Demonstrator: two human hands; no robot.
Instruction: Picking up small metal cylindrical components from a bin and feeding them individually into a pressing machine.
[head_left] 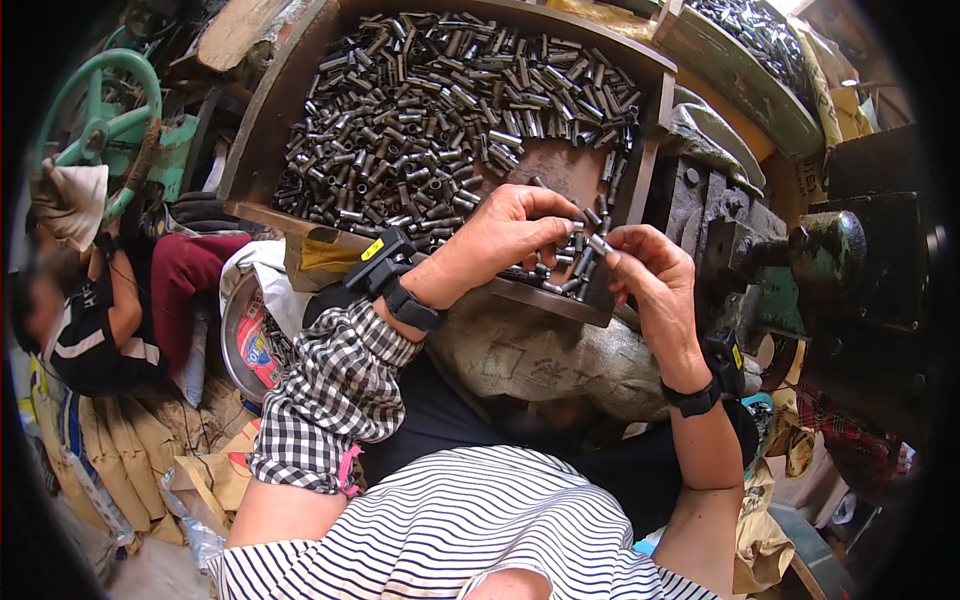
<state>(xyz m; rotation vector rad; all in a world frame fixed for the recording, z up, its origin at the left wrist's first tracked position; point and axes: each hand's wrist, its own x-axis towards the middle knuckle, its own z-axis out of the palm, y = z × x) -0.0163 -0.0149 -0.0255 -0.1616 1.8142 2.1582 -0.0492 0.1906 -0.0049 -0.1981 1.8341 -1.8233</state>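
Observation:
A wooden tray (262, 112) holds a large heap of short dark metal tubes (420, 120). Over its near right corner, my left hand (500, 235) has thumb and forefinger pinched on a small metal tube, mostly covered by the fingertips. Close beside it, my right hand (657, 275) grips a shiny short metal tube (599, 244) between thumb and fingertips. The two hands nearly meet. Several loose tubes (575, 285) lie beneath them along the tray's near edge. A bare patch of tray bottom (560, 168) shows just beyond my left hand.
A dark, greasy machine (740, 240) stands close on the right. Another bin of metal parts (750, 35) is at the far right. Left are a green handwheel (105, 130), a metal basin (238, 335) and a seated person (100, 310). A grey sack (545, 350) lies under the tray's front.

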